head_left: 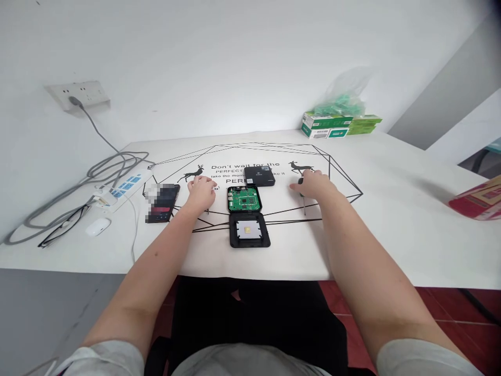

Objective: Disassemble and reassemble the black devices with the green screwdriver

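An opened black box with a green circuit board (245, 199) lies in the middle of the table. Its black cover (249, 241), with a pale metal plate inside, lies directly on the near side of it. Just behind the board is a closed flat black box (259, 176). My left hand (202, 193) rests on the table left of the board, fingers loosely spread, beside a few tiny dark bits (216, 188). Something dark and thin shows under its wrist side. On the right, my right hand (314, 184) has its fingers around the dark handle of a screwdriver (305, 206), shaft toward me.
A phone (167, 203) lies left of my left hand. Farther left are a power strip (127, 188), coiled grey cable (113, 166), glasses (64, 227) and a white earbud case (97, 226). Green boxes (326, 124) stand at the back right; a red package (477, 199) lies at the right edge.
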Demonstrator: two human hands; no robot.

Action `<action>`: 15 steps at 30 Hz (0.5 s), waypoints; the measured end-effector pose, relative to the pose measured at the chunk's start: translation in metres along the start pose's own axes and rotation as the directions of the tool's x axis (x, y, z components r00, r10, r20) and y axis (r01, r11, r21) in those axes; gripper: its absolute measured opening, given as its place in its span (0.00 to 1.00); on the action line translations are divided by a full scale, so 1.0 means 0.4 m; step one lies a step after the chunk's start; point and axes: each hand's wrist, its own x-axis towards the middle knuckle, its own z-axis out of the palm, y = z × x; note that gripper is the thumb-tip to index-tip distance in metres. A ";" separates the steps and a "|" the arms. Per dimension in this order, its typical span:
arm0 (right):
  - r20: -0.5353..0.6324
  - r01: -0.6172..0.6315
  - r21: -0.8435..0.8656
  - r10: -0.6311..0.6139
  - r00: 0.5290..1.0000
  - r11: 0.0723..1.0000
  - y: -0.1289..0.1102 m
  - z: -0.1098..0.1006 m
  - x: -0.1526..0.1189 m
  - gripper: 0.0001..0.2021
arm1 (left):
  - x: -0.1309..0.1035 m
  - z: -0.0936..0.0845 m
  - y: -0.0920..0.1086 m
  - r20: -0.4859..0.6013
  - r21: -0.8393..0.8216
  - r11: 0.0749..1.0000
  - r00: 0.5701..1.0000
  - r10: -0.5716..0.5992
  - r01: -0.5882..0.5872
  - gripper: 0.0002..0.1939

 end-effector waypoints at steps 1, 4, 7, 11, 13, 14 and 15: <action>0.009 -0.020 0.027 0.019 1.000 0.999 0.010 0.002 0.007 0.19 | 0.002 0.003 0.000 0.000 0.002 1.000 1.000 -0.001 0.001 0.20; 0.021 -0.054 0.132 0.051 0.998 0.990 0.019 0.005 0.015 0.21 | 0.006 0.010 -0.001 -0.010 -0.013 1.000 1.000 -0.003 0.003 0.21; 0.064 -0.060 0.293 0.043 0.997 0.954 -0.001 0.007 0.008 0.13 | 0.006 0.012 -0.001 -0.024 -0.051 0.999 1.000 0.003 -0.004 0.22; 0.089 0.010 0.539 -0.068 0.994 0.842 -0.068 0.025 -0.025 0.09 | 0.007 0.009 0.003 -0.029 -0.090 0.995 0.999 -0.032 0.030 0.22; 0.101 0.026 0.719 -0.141 0.985 0.694 -0.109 0.046 -0.053 0.12 | 0.009 0.007 0.007 -0.029 -0.114 0.992 0.997 -0.065 0.062 0.22; 0.116 0.016 0.802 -0.182 0.976 0.597 -0.129 0.059 -0.070 0.15 | 0.010 0.006 0.009 -0.030 -0.128 0.989 0.996 -0.081 0.077 0.22; 0.119 0.008 0.853 -0.210 0.971 0.521 -0.147 0.074 -0.087 0.18 | 0.011 0.005 0.010 -0.033 -0.140 0.986 0.995 -0.095 0.089 0.21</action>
